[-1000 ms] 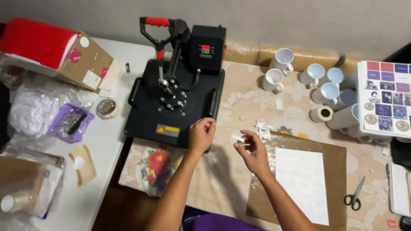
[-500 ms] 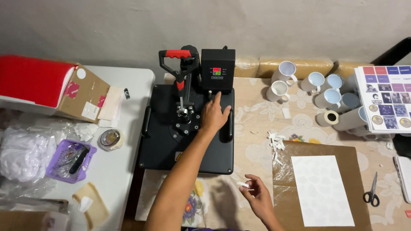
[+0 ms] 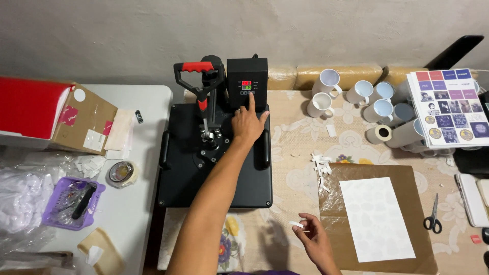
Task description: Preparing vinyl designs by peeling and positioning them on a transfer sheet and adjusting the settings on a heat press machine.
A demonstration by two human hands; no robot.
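The left hand reaches far across the black heat press, its index finger extended and touching the button row of the boxy black control unit, just below a small lit display. The other fingers are loosely spread; the hand grips nothing.

The right hand hovers low at the near edge, just left of the brown paper. Thumb and forefinger are pressed together on a small white strip, flat and narrow, apparently tape or paper; the remaining fingers curl loosely.

The press is matte black metal, a broad square plate with a rounded side grip on each flank and a lever arm topped by a red padded handle. It sits at the middle of the scene, partly on a cream floral-patterned tablecloth.

To the right lies a crinkled brown paper sheet bearing a smooth white rectangular sheet. A cluster of small white strips lies at its far left corner. Scissors with black handles rest further right. Glossy white ceramic mugs stand at the far side, beside a printed sticker sheet.

On the left white table: a cardboard box, a tape roll, a purple plastic basket.
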